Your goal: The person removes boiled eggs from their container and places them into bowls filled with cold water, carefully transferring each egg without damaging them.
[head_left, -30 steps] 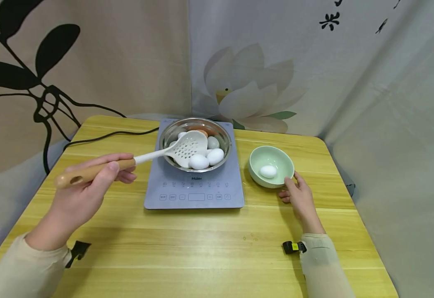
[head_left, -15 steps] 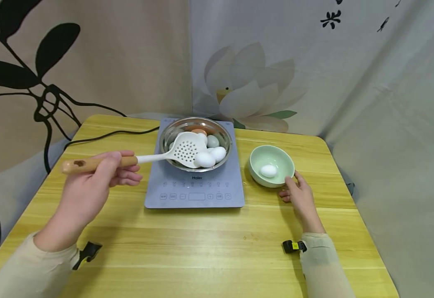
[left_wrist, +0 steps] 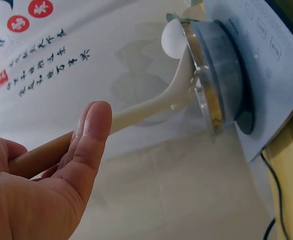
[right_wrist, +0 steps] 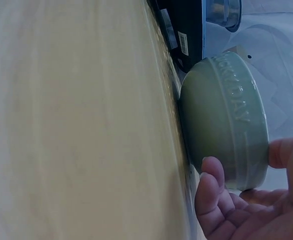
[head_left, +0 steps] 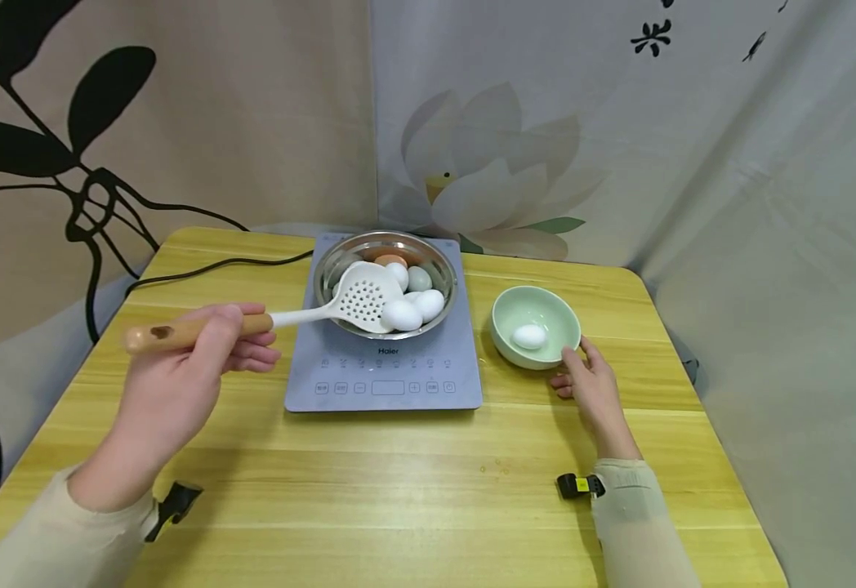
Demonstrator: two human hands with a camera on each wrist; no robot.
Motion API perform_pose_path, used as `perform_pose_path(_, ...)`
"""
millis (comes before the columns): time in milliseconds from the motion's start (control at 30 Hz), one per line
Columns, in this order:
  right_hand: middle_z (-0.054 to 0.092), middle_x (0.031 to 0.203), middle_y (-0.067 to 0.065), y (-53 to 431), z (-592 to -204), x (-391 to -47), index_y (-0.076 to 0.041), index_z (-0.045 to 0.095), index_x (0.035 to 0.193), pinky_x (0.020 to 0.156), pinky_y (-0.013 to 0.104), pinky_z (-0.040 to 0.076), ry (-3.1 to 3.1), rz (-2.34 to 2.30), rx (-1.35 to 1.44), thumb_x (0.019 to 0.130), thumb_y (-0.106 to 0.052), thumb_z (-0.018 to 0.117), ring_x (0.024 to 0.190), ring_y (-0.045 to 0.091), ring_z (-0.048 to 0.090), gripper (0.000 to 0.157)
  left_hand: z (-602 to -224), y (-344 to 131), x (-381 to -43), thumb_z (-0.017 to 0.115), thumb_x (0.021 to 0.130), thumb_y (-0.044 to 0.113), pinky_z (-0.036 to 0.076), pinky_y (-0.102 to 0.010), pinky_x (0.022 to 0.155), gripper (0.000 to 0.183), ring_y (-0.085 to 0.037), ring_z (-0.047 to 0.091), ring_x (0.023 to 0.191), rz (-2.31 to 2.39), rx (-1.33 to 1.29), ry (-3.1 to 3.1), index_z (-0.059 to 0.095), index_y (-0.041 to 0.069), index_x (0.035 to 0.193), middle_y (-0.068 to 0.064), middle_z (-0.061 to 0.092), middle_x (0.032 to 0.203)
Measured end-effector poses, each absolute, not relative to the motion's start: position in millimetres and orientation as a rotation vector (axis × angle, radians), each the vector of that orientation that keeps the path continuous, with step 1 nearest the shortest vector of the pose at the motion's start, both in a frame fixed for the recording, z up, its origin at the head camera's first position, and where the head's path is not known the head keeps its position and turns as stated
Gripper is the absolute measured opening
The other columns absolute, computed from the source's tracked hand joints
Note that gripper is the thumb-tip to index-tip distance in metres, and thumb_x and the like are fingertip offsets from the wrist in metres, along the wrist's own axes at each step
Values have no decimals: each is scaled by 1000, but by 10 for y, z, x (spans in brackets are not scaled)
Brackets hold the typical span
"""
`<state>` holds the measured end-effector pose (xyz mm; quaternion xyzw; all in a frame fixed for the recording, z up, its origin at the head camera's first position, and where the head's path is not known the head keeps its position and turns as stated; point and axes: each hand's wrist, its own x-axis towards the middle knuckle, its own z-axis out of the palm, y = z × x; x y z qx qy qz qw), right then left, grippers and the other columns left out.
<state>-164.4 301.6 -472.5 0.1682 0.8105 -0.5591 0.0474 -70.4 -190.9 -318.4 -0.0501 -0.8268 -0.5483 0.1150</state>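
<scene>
In the head view my left hand (head_left: pixel 178 376) grips the wooden handle of a white slotted spoon (head_left: pixel 364 296). The spoon's perforated head lies in a steel bowl (head_left: pixel 323 276), among several eggs (head_left: pixel 402 314). One white egg (left_wrist: pixel 173 39) shows above the bowl's rim beside the spoon in the left wrist view. My right hand (head_left: pixel 593 390) holds the near right side of a light green bowl (head_left: pixel 505 314), thumb at the rim and fingers against the outside. Inside that bowl rests a single white egg (head_left: pixel 529 336). Part of the eggs is hidden under the spoon.
The steel bowl stands on a grey-blue induction cooker (head_left: pixel 384 400) on a wooden table (head_left: pixel 369 498). A black cord (head_left: pixel 222 263) runs off the cooker to the left. Printed curtains (head_left: pixel 501 106) hang behind and at the right side.
My left hand has shifted slightly right, and the spoon head has moved a little left and down in the bowl. A white egg behind it now shows more. The right hand stays put.
</scene>
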Motion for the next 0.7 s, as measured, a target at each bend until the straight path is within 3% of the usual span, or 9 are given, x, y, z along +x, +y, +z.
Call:
perform_pose_path(367,64,136,22,3028,-4760,-1650,-21,22,172,72,27,65,2473,-1705,490,112,-46,49,86,15,74,71,-2978,-1844,-794,49,115,32,68,-29,66,48,-14,80,72,-1518,-202,-2395,78,-5,106,7,80,84)
perform_pose_path(467,64,136,22,3025,-4765,-1649,-21,21,172,72,27,66,2470,-1703,485,112,-47,49,87,15,74,71,-2864,-1862,-863,50,114,34,68,-27,65,49,-14,79,70,-1467,-202,-2468,80,-3,102,-1,80,84)
perform_pose_path(600,64,134,21,3024,-4763,-1649,-22,22,172,72,27,66,2465,-1715,495,112,-45,49,87,16,74,70,-2778,-1882,-970,49,114,35,68,-29,65,50,-16,80,70,-1466,-186,-2538,81,-2,101,-5,80,86)
perform_pose_path(700,64,135,21,3023,-4761,-1649,-22,23,172,72,27,66,2464,-1723,499,112,-43,49,87,17,74,68,-2803,-1937,-1053,51,113,35,69,-32,68,48,-18,81,73,-1570,-131,-2539,80,-3,106,1,80,84)
